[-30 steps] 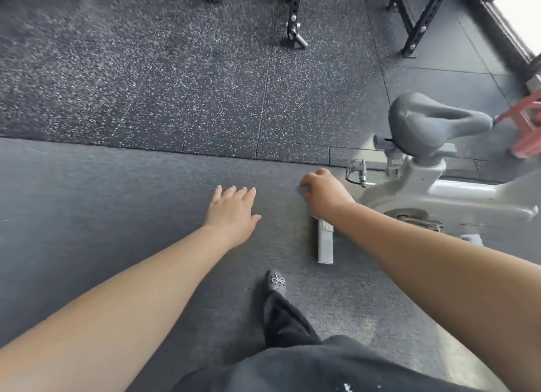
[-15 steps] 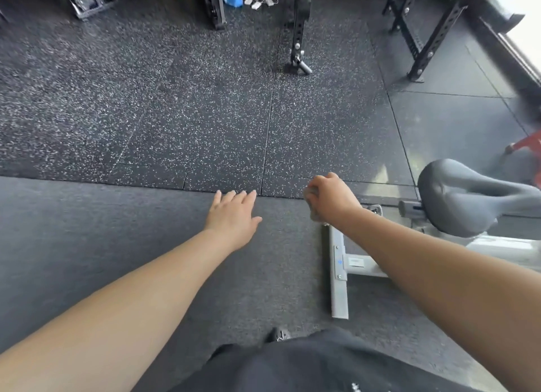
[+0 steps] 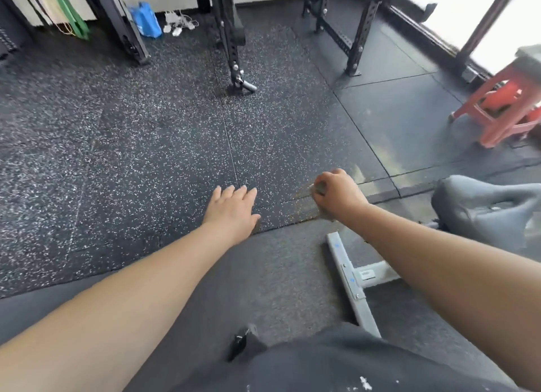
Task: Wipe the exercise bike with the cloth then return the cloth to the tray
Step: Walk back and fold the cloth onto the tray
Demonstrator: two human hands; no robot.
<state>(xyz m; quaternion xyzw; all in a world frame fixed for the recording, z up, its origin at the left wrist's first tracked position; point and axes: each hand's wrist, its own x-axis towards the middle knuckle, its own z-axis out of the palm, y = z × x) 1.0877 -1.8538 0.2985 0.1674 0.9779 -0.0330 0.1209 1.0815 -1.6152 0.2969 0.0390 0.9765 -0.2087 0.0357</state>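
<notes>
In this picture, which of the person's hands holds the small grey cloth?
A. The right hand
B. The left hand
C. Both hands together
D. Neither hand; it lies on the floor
A: the right hand is curled around the small grey cloth, bits of which show at its fingers, while the left hand is spread flat with straight fingers and holds nothing.

Open floor (image 3: 146, 145) ahead, rack posts (image 3: 231, 40) beyond, red stool (image 3: 503, 104) right, bike saddle (image 3: 483, 210) near right
</notes>
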